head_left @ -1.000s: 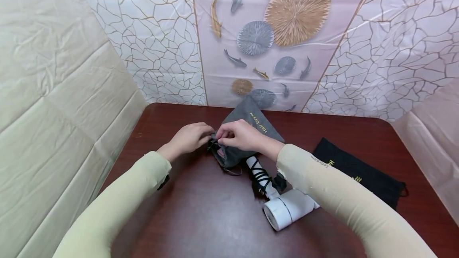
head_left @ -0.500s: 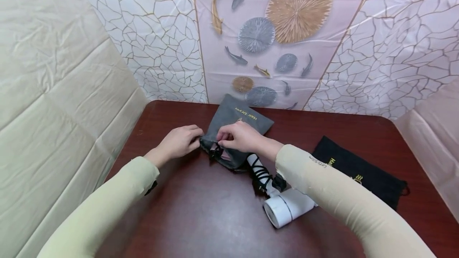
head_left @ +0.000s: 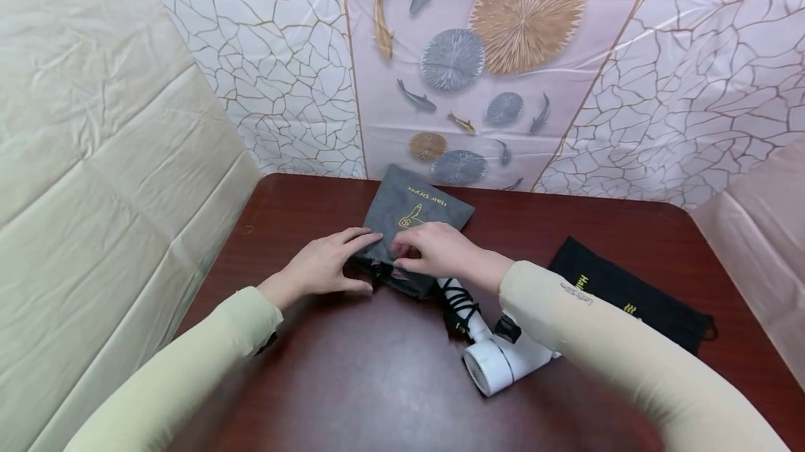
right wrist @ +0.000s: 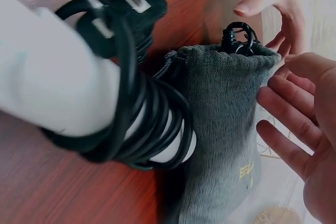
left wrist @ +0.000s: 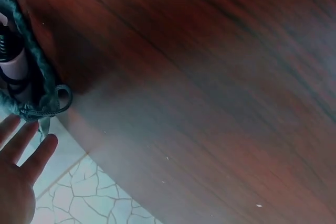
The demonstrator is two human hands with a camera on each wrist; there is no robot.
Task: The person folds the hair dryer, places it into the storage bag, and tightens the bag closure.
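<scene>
The left hand point(head_left: 323, 262) is splayed, the right hand point(head_left: 435, 249) loosely bent, neither visibly gripping the grey drawstring pouch point(head_left: 409, 218) on the counter point(head_left: 314, 368), whose gaping mouth point(right wrist: 231, 59) could spill that black cord point(right wrist: 229, 39) if tipped!

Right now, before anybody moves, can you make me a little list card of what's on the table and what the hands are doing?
Table: dark reddish brown
Gray bag: lying down, mouth open, gold writing
Inside it: pink thing with black cord, mostly hidden
Hair dryer: white, cord wound round its handle
Black bag: flat, right of the dryer
Left hand: fingers spread, at the gray bag's mouth
Right hand: beside the gray bag, touching unclear
</scene>
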